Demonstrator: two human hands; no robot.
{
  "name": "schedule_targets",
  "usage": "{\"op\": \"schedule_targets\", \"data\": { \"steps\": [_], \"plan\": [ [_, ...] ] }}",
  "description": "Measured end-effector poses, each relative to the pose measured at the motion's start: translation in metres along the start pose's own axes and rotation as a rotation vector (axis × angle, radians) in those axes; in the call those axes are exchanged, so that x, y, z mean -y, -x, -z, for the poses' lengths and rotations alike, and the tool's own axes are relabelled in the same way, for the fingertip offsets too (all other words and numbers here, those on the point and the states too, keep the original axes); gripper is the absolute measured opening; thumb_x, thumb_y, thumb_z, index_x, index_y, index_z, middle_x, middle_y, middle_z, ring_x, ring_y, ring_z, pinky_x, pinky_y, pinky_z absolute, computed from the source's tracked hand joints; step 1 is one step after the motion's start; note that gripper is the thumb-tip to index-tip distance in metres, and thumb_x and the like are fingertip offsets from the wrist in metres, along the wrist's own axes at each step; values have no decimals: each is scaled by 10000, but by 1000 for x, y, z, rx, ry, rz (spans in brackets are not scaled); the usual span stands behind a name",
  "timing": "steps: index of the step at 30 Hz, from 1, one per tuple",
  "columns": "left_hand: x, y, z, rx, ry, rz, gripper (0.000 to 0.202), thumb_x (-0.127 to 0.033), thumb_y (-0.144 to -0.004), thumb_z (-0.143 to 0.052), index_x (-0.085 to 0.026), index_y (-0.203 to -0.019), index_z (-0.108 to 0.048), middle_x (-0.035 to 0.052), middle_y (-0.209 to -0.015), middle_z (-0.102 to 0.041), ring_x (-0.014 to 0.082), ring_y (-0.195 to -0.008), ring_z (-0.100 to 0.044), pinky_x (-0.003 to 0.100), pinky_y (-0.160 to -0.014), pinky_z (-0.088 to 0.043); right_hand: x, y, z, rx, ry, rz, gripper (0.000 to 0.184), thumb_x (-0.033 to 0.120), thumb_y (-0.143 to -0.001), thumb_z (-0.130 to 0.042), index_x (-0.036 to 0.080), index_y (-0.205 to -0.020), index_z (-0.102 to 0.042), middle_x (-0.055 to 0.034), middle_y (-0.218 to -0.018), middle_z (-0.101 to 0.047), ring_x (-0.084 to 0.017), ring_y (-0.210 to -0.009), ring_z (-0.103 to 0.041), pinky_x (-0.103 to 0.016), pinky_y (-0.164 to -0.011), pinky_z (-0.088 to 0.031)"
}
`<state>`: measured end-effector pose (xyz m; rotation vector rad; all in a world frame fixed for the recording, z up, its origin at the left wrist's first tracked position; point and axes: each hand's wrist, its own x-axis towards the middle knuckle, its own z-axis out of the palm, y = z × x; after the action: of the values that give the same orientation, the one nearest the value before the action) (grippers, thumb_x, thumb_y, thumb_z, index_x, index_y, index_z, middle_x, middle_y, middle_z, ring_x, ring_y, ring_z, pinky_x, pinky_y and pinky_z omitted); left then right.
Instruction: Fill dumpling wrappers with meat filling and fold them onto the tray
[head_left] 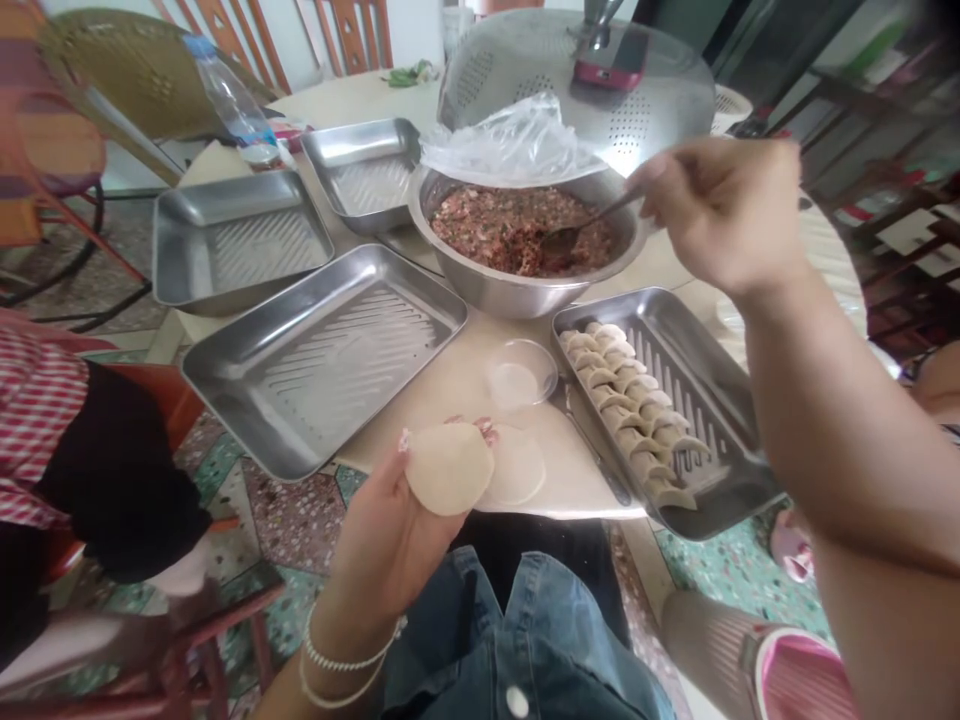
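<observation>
On the palm and fingers of my left hand (390, 545) lies a round dumpling wrapper (450, 468), held up near the table's front edge. My right hand (720, 205) pinches the handle of a metal spoon (596, 215), whose bowl is dipped into the minced filling (502, 225). That filling sits in a large steel bowl (517, 295), partly covered at the back by a clear plastic bag (517, 145). More wrappers (519, 468) rest on the table just beyond my left hand. To the right, rows of folded dumplings (630, 400) occupy one side of a steel tray (720, 340).
Three other steel trays stand left: a near one (322, 380), a far-left one (240, 215) and a back one (360, 135). A small clear dish (521, 375) and a thin utensil (600, 455) lie mid-table. Behind is an upturned perforated basin (517, 60) with a phone (611, 65). A person (97, 450) sits left.
</observation>
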<state>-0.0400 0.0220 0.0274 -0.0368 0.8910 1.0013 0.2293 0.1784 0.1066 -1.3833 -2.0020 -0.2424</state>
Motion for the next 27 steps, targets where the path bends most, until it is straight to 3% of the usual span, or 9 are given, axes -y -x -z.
{"op": "schedule_targets", "data": {
  "steps": [2, 7, 13, 20, 22, 24, 27],
  "plan": [
    [-2, 1, 3, -41, 21, -30, 476, -415, -959, -358, -59, -1191, -574, 206, -1234, -647, 287, -1195, -596, 419, -1109, -401, 0, -2, -3, -43, -3, -9, 483, 499, -957, -401, 130, -898, -708, -57, -710, -679, -71, -610, -557, -240, -595, -389],
    [-3, -1, 2, -5, 23, 12, 446, -414, -962, -359, -100, -1090, -649, 163, -1224, -665, 264, -1201, -594, 391, -1096, -421, 5, -2, -16, 51, -51, -27, 475, 483, -958, -420, 102, -931, -701, -25, -652, -648, -53, -592, -543, -209, -602, -397],
    [-5, -5, 1, 64, -8, 17, 444, -345, -968, -350, -75, -1104, -675, 154, -1203, -678, 243, -1141, -635, 339, -1007, -510, 9, 0, -18, 54, -339, -154, 460, 454, -941, -459, 55, -877, -678, -1, -564, -617, -18, -502, -503, -194, -540, -370],
    [-8, -5, 5, 69, 5, -33, 366, -281, -975, -375, -137, -1070, -698, 98, -1163, -707, 192, -1092, -664, 286, -951, -544, 6, -6, -29, 7, -727, -542, 285, 248, -946, -488, 132, -724, -625, 39, -466, -528, -20, -394, -415, -204, -457, -312],
    [-11, -4, 4, 41, 13, -56, 340, -276, -971, -395, -161, -1094, -691, 80, -1142, -719, 178, -1076, -671, 279, -959, -537, 1, -8, -32, -17, -739, -622, 257, 289, -943, -497, 134, -778, -618, 18, -584, -573, -52, -476, -481, -204, -487, -395],
    [-14, -3, 1, -1, 17, -103, 329, -283, -970, -409, -189, -1153, -667, 61, -1135, -723, 168, -1082, -668, 279, -991, -514, -5, -10, -33, -29, -750, -706, 254, 364, -927, -531, 128, -967, -615, -33, -865, -638, -106, -718, -597, -269, -654, -524],
    [-19, -3, -3, -33, 22, -166, 358, -286, -976, -394, -209, -1254, -606, 50, -1160, -714, 170, -1145, -634, 307, -1052, -465, -13, -12, -34, -57, -777, -789, 361, 416, -912, -548, 164, -1171, -555, -77, -1165, -585, -174, -1001, -596, -390, -858, -538]
  ]
}}
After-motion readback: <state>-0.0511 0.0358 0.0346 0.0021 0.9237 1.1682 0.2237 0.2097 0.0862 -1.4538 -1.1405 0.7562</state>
